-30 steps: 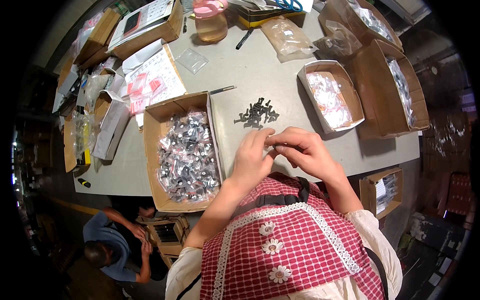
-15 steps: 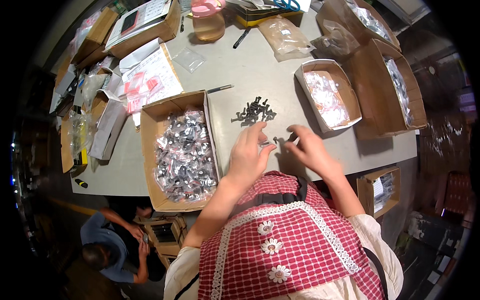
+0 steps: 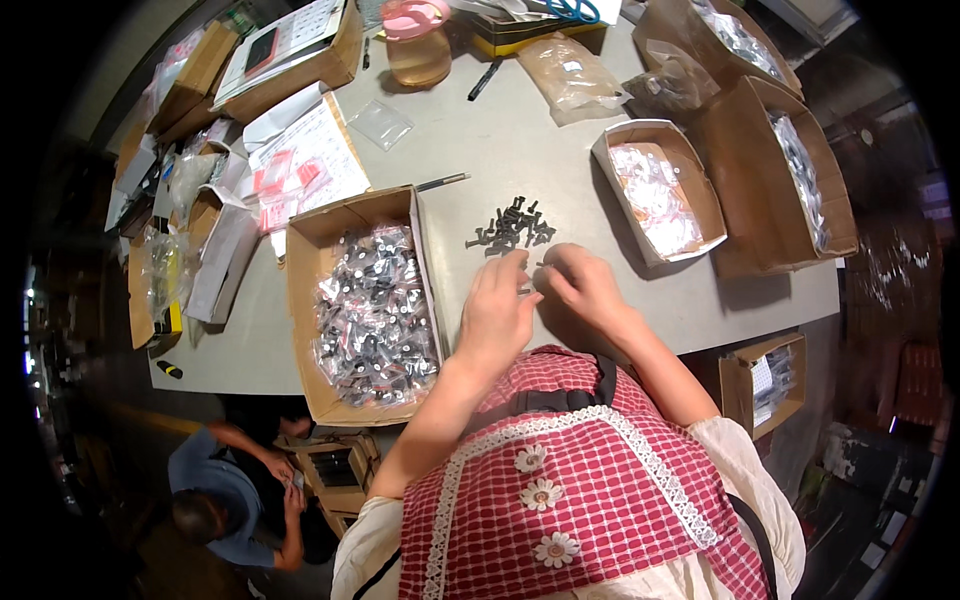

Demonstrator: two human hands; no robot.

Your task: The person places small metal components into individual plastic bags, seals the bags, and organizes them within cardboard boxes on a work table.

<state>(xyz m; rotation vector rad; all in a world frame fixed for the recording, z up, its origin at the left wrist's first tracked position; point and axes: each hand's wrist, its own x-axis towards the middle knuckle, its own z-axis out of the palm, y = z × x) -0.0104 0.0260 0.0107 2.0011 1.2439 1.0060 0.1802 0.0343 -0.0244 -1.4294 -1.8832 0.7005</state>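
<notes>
Black screws [image 3: 512,224] lie in a loose pile on the table just beyond my hands. My left hand [image 3: 494,308] is curled at the near side of the pile, and a small dark screw [image 3: 524,291] shows at its fingertips. Whether more lie inside that palm is hidden. Close beside it, my right hand [image 3: 588,287] has thumb and forefinger together, and the end of another small dark screw [image 3: 541,264] shows at the tips. Left of my left forearm stands a cardboard box [image 3: 300,300] full of small clear bags [image 3: 375,310] with dark and silvery parts inside.
A smaller box [image 3: 712,225] of small clear packets stands right, beside a larger carton [image 3: 740,190]. Behind are papers [image 3: 315,140], a pen [image 3: 442,182], a marker [image 3: 485,80] and a pink-lidded jug [image 3: 418,50]. A co-worker [image 3: 220,490] works lower left, beyond the table [image 3: 480,140].
My right hand has moved left, toward my left hand and the screw pile, and its spread thumb and forefinger have closed. My left hand stays in nearly the same place.
</notes>
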